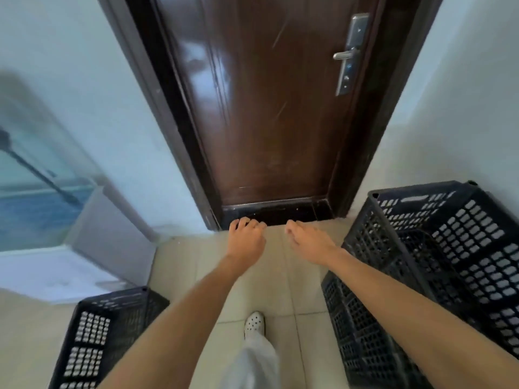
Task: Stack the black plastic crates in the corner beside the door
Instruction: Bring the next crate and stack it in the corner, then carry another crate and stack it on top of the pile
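A stack of black perforated plastic crates (438, 265) stands in the corner to the right of the dark brown door (269, 102), the top one sitting askew. A single black crate (104, 335) rests on the floor at the lower left. My left hand (245, 237) hangs in front of the door's sill with its fingers curled and nothing in it. Just to its right, my right hand (307, 242) is held out with loose fingers, also empty. Both hands are apart from the crates.
A white appliance or cabinet (84, 265) with a glass panel stands at the left against the wall. Beige floor tiles (280, 290) run between the crates. My foot in a white perforated shoe (254, 324) is on the tiles. The door has a metal handle (345, 55).
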{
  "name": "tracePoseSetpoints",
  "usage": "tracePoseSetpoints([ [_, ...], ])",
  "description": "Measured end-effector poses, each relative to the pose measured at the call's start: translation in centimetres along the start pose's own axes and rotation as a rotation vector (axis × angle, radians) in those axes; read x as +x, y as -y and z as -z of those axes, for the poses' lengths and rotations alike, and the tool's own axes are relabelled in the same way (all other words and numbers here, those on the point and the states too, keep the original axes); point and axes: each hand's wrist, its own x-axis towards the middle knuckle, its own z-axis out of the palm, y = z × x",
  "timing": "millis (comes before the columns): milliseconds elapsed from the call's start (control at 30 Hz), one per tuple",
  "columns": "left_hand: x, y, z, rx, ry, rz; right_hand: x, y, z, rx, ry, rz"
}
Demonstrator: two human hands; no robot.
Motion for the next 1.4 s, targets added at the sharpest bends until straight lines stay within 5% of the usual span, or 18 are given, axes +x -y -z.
tracePoseSetpoints([
  [233,-15.7,9.2,-0.8,-0.097,0.002,0.417,-1.0,12.1,-7.2,-0.032,0.229,0.377],
  [533,-33.7,17.9,-1.7,-0.166,0.001,0.754,-4.1,28.0,-13.9,-0.178,0.34,0.637],
  [1000,-51.3,34.5,-3.1,-0.206,0.001,0.814,-11.0,48.1,-24.6,-0.166,0.357,0.658],
  [1400,-52.7,46.5,-7.4,-0.226,0.116,0.723,-7.8,51.9,-34.5,-0.166,0.578,0.457],
])
